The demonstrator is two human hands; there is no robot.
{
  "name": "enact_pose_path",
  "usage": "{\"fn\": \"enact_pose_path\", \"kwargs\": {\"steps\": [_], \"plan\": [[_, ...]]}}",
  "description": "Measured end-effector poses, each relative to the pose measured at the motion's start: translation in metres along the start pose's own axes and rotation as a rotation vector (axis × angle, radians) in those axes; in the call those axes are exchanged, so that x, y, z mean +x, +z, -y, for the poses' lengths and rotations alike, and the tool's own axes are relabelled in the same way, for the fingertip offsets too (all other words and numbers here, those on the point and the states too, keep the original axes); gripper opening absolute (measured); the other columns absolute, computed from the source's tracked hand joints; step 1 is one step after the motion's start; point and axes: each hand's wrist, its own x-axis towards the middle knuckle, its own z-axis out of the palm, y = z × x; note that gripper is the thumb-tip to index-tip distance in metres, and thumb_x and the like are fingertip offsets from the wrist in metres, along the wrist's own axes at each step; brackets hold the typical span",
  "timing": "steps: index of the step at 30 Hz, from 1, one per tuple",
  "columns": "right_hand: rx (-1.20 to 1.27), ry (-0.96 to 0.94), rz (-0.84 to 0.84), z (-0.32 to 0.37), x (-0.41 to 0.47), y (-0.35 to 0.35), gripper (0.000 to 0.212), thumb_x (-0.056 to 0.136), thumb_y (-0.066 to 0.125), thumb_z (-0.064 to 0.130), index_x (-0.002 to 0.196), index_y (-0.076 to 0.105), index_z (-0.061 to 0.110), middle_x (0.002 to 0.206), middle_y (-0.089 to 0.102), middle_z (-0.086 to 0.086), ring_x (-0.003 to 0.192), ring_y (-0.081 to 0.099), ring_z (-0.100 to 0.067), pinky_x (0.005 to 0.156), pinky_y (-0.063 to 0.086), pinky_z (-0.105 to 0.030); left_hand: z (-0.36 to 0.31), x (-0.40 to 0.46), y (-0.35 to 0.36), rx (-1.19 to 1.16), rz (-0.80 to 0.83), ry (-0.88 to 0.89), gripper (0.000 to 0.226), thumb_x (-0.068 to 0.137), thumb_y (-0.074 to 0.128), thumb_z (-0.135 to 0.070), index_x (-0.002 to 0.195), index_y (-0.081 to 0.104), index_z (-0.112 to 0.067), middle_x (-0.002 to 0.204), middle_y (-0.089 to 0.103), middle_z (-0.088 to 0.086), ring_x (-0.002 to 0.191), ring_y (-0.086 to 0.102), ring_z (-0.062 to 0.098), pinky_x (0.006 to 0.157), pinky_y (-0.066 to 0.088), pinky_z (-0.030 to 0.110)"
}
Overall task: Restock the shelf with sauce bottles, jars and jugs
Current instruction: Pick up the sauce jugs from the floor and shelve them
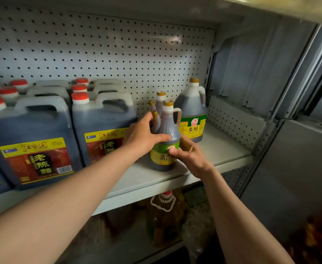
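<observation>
A dark sauce bottle (pixel 168 128) with a gold cap, side handle and green-yellow label stands upright on the grey shelf (pixel 223 149). My left hand (pixel 144 136) grips its shoulder from the left. My right hand (pixel 188 155) holds its lower body from the right, thumb on the label. Behind it stand more gold-capped bottles (pixel 159 101), partly hidden. A bigger gold-capped jug (pixel 192 111) with a green-yellow label stands to the right at the back.
Rows of large dark vinegar jugs (pixel 36 141) with red caps fill the shelf's left part. A white pegboard (pixel 108 54) backs the shelf. A pale oil bottle (pixel 165 216) stands on the shelf below. The cabinet's grey side wall (pixel 251 73) closes the right.
</observation>
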Motion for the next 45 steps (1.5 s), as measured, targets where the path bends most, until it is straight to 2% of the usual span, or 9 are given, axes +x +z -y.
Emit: {"fn": "enact_pose_path", "kwargs": {"steps": [3,8,19,23,27,30,35,40,45], "plan": [[0.025,0.032,0.08,0.002,0.007,-0.004,0.07,0.086,0.074,0.01,0.149,0.044,0.015,0.143,0.055,-0.018,0.134,0.051,-0.037,0.115,0.037,-0.057,0.0,0.0,-0.001,-0.004,-0.02,-0.001,0.066,0.067,0.085,-0.048,0.119,0.052,-0.027,0.13,0.062,-0.007,0.114,0.061,0.022,0.091,0.051,0.04],[0.083,0.088,0.102,0.002,0.014,-0.001,0.092,0.065,0.093,0.034,0.143,0.046,0.021,0.14,0.059,-0.015,0.131,0.055,-0.033,0.108,0.047,-0.044,0.0,-0.001,-0.003,-0.007,-0.026,-0.009,0.066,0.068,0.084,-0.048,0.122,0.053,-0.027,0.131,0.062,-0.007,0.115,0.06,0.022,0.091,0.052,0.04],[0.095,0.096,0.085,-0.003,0.017,0.01,0.103,0.062,0.095,0.039,0.144,0.038,0.014,0.142,0.054,-0.019,0.132,0.054,-0.033,0.104,0.048,-0.042,0.006,-0.004,-0.004,0.032,-0.057,-0.025,0.06,0.07,0.083,-0.048,0.117,0.052,-0.024,0.126,0.064,-0.003,0.11,0.062,0.026,0.088,0.053,0.043],[0.077,0.104,0.082,-0.001,0.014,0.013,0.099,0.066,0.093,0.038,0.145,0.039,0.015,0.142,0.056,-0.016,0.132,0.054,-0.031,0.107,0.047,-0.042,0.005,-0.007,-0.002,0.052,-0.083,-0.032,0.059,0.073,0.081,-0.049,0.119,0.052,-0.024,0.124,0.065,-0.002,0.107,0.063,0.027,0.083,0.054,0.041],[0.002,0.079,0.061,-0.001,0.007,0.015,0.068,0.087,0.075,0.02,0.147,0.043,0.018,0.14,0.059,-0.012,0.133,0.054,-0.029,0.111,0.045,-0.041,0.005,-0.014,-0.001,0.045,-0.103,-0.056,0.065,0.075,0.08,-0.047,0.129,0.05,-0.024,0.126,0.065,0.001,0.111,0.062,0.028,0.085,0.053,0.039],[-0.043,0.075,-0.021,0.004,-0.004,0.022,0.064,0.091,0.07,0.015,0.148,0.043,0.02,0.14,0.061,-0.007,0.129,0.057,-0.022,0.104,0.05,-0.034,0.009,-0.027,-0.007,-0.006,-0.118,-0.112,0.067,0.074,0.08,-0.049,0.129,0.051,-0.025,0.128,0.064,0.001,0.113,0.061,0.025,0.09,0.051,0.04],[-0.066,0.081,-0.448,0.004,-0.034,0.055,0.086,0.084,0.08,0.03,0.154,0.032,0.02,0.145,0.054,-0.009,0.125,0.057,-0.016,0.081,0.05,-0.019,0.037,-0.064,-0.04,-0.047,-0.122,-0.162,0.064,0.072,0.082,-0.049,0.123,0.054,-0.024,0.119,0.067,0.001,0.107,0.064,0.023,0.088,0.052,0.038],[-0.528,-0.012,-0.523,0.005,-0.061,0.115,0.073,0.078,0.085,0.037,0.14,0.051,0.017,0.133,0.061,-0.007,0.12,0.059,-0.019,0.1,0.051,-0.042,0.081,-0.122,-0.087,-0.034,-0.088,-0.244,0.067,0.071,0.084,-0.046,0.124,0.051,-0.023,0.12,0.066,0.001,0.106,0.063,0.022,0.09,0.05,0.035],[-0.923,0.101,-0.494,0.023,-0.089,0.19,0.082,0.077,0.082,0.048,0.141,0.047,0.011,0.137,0.052,-0.018,0.126,0.05,-0.04,0.103,0.044,-0.047,0.136,-0.195,-0.145,0.123,-0.089,-0.307,0.068,0.073,0.083,-0.042,0.13,0.05,-0.026,0.134,0.057,0.003,0.122,0.053,0.026,0.094,0.043,0.032]]}}
